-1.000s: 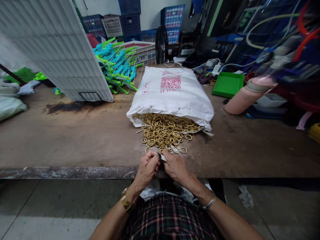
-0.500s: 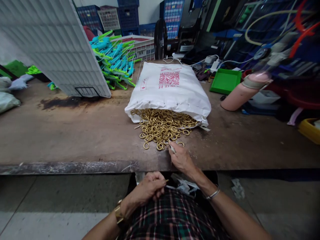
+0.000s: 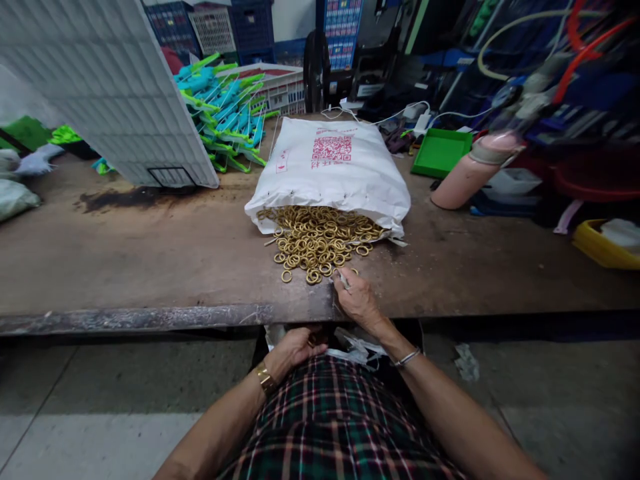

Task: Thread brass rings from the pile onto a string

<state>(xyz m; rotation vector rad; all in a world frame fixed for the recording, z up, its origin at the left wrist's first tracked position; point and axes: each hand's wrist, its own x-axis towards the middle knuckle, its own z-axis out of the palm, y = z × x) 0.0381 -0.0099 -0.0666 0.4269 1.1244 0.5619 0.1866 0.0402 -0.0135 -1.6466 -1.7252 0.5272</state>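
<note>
A heap of brass-coloured rings [image 3: 315, 247] spills out of the mouth of a white woven sack [image 3: 335, 173] onto the brown tabletop. At the heap's near edge is my right hand [image 3: 359, 300], its fingers closed around a small pale tool [image 3: 344, 280] whose kind I cannot make out. The tool's tip is beside the nearest rings. Below the table's front edge, over my lap, my left hand [image 3: 295, 347] is curled with thumb stretched out. A brass-coloured ring [image 3: 313, 339] shows at its fingers, partly hidden in shadow.
A white ribbed panel [image 3: 115, 87] stands at left, with green and blue plastic pieces [image 3: 220, 113] behind it. To the right are a green tray [image 3: 441, 152], a pink bottle [image 3: 473, 172] and a yellow container [image 3: 605, 243]. Clear plastic [image 3: 357, 348] lies at my lap.
My left hand has shifted forward, toward the table edge, and its thumb has straightened. My right hand stays by the near rings with the tool. The whole view has tilted slightly.
</note>
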